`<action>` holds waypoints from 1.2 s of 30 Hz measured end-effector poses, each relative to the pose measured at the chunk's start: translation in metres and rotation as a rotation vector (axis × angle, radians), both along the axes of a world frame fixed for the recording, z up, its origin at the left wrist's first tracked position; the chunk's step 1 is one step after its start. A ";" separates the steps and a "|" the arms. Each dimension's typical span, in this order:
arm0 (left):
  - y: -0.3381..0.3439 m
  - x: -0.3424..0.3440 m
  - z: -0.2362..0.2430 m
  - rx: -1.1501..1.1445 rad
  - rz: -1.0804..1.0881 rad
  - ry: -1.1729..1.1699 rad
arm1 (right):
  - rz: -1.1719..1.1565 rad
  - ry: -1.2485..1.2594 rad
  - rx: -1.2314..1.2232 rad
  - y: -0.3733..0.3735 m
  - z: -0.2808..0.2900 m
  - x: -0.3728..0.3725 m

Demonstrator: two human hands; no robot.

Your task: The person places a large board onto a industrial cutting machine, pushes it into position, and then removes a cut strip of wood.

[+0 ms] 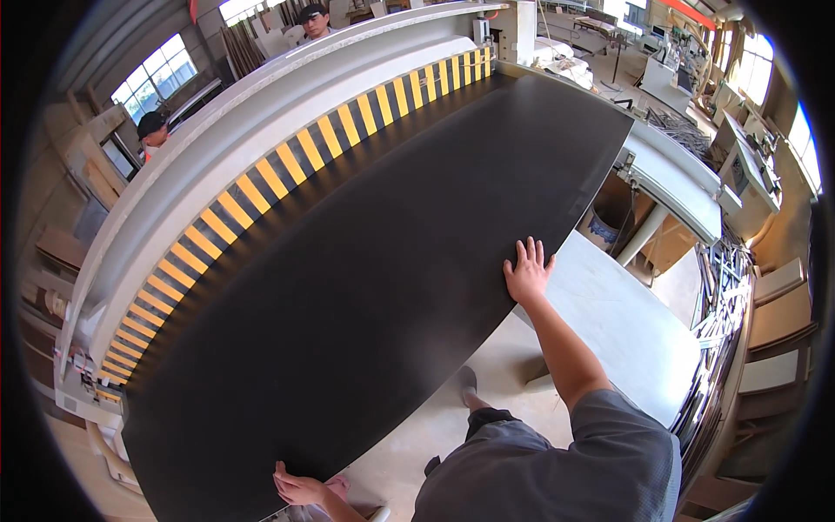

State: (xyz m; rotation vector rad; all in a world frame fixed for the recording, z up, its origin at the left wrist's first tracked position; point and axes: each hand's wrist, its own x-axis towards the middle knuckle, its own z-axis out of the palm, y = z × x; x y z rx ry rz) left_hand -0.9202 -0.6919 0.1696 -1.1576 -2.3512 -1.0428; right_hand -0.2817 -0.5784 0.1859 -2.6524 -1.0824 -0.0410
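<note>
A long black panel lies lengthwise along a machine with a yellow-and-black striped beam. My right hand rests flat on the panel near its right edge, fingers spread. Low in the view, my left hand is at the panel's near edge, fingers bent and held together. Whether it holds anything is too small and hidden to make out.
Two co-workers stand beyond the beam. A pale side table adjoins the panel's right side, with a bucket farther back, stacked strips and boards at the right. My feet show on the floor.
</note>
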 end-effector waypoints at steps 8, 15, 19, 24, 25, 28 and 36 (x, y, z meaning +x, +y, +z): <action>0.052 -0.014 -0.004 -0.068 -0.011 -0.256 | 0.094 -0.043 0.015 0.066 0.011 0.003; 0.105 0.040 0.042 0.051 0.116 -0.205 | 0.199 -0.054 0.001 0.105 0.018 0.016; 0.127 0.029 0.021 -0.079 0.043 0.239 | 0.250 -0.044 -0.016 0.127 0.007 0.014; 0.168 0.046 0.035 -0.237 0.133 0.152 | 0.255 -0.029 -0.107 0.152 0.010 0.018; 0.174 0.024 0.019 -0.237 0.140 0.149 | 0.262 -0.031 -0.107 0.156 0.008 0.017; 0.189 -0.028 -0.027 -0.426 0.189 0.169 | 0.306 0.008 -0.116 0.169 0.002 0.014; 0.235 -0.033 -0.027 -0.494 0.158 0.100 | 0.313 -0.024 -0.074 0.200 -0.007 0.012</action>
